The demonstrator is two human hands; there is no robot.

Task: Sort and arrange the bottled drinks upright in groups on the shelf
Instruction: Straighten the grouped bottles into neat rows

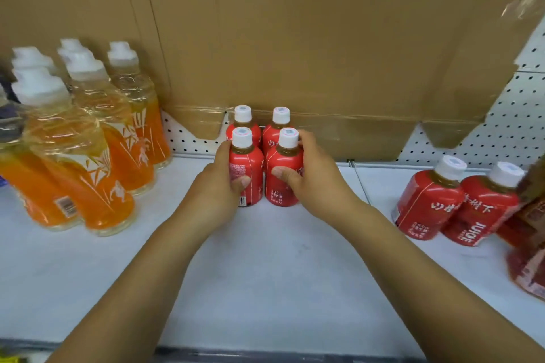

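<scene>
Small red juice bottles with white caps stand upright in a tight square at the back middle of the white shelf point(265, 274). My left hand point(219, 186) grips the front left red bottle point(247, 165), thumb across its label. My right hand point(312, 177) grips the front right red bottle point(284, 174). Behind them stand two more red bottles point(243, 119), point(280, 121), against the cardboard. More red juice bottles point(427, 200) stand at the right. Several tall orange drink bottles point(88, 156) stand grouped at the left.
A brown cardboard sheet point(295, 38) covers most of the white pegboard back wall point(501, 132). More red packaged bottles point(528, 271) sit at the far right edge. The shelf's dark front lip point(265, 355) runs along the bottom.
</scene>
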